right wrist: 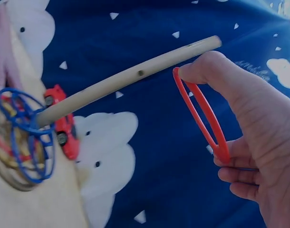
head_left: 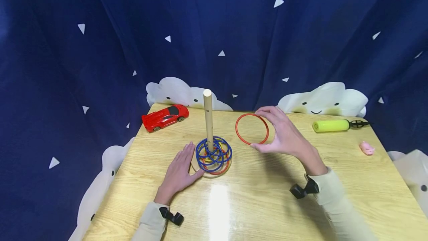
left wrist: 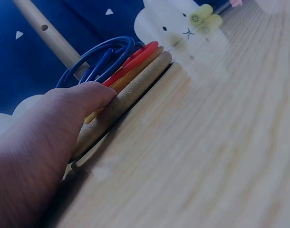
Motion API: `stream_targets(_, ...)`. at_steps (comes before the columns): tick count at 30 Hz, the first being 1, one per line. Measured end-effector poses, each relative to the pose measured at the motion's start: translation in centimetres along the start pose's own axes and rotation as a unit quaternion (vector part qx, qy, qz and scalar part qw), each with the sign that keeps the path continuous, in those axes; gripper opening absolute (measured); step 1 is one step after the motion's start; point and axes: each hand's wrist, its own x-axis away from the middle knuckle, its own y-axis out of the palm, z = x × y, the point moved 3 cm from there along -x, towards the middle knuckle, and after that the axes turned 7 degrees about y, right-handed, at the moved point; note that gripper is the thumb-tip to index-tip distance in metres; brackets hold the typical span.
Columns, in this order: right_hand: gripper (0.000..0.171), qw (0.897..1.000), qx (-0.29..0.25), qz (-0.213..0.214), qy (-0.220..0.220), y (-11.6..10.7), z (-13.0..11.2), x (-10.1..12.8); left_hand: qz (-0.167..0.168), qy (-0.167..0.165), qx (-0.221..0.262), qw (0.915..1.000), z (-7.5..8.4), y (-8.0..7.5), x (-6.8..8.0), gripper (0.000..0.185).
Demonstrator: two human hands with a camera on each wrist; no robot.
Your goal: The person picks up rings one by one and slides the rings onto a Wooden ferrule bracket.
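A wooden peg (head_left: 208,122) rises upright from a round wooden base (left wrist: 135,88). Blue rings (head_left: 224,142), a red one and yellow ones lie heaped around its foot. My left hand (head_left: 178,170) rests against the left side of the base, fingers fairly straight, the thumb touching its near edge. Right of the peg, my right hand (head_left: 282,133) holds a red ring (head_left: 236,128) above the table, between the thumb on one side and the fingers on the opposite side. In the right wrist view the red ring (right wrist: 202,114) is seen nearly edge-on, apart from the peg.
A red toy car (head_left: 165,117) stands at the back left of the wooden table (head_left: 267,211). On the right lie a yellow-green pump (head_left: 331,125) with a black end and a small pink pig toy (head_left: 367,148). A dark blue curtain (head_left: 214,18) hangs behind the table.
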Motion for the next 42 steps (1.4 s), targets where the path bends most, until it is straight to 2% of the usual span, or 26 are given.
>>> stream_targets(5,0.09,1.0,-0.017,0.011,-0.021,-1.9,-1.3,-2.5,0.0,-0.002,-0.001,1.0,-0.1,-0.1,-0.2,0.107)
stream_targets(11,0.088,0.996,-0.033,0.042,-0.068,-3.3,-3.9,-5.7,0.003,0.001,0.003,1.0,0.1,-0.2,-0.4,0.107)
stream_targets(17,0.089,0.99,-0.02,0.079,-0.111,-4.2,-6.2,-8.5,0.01,0.005,0.007,0.9999,0.2,-0.3,-0.5,0.107)
stream_targets(21,0.089,0.988,-0.008,0.084,-0.127,-4.3,-7.3,-9.9,0.015,0.011,0.007,0.9998,0.2,-0.3,-0.5,0.106)
stream_targets(32,0.091,0.993,-0.003,0.042,-0.112,-2.0,-7.7,-11.7,-0.004,-0.002,0.012,0.9999,0.0,-0.1,0.0,0.107)
stream_targets(42,0.086,0.995,0.011,-0.018,-0.096,2.2,-6.8,-10.4,-0.003,-0.003,0.001,1.0,-0.1,0.0,0.0,0.107)
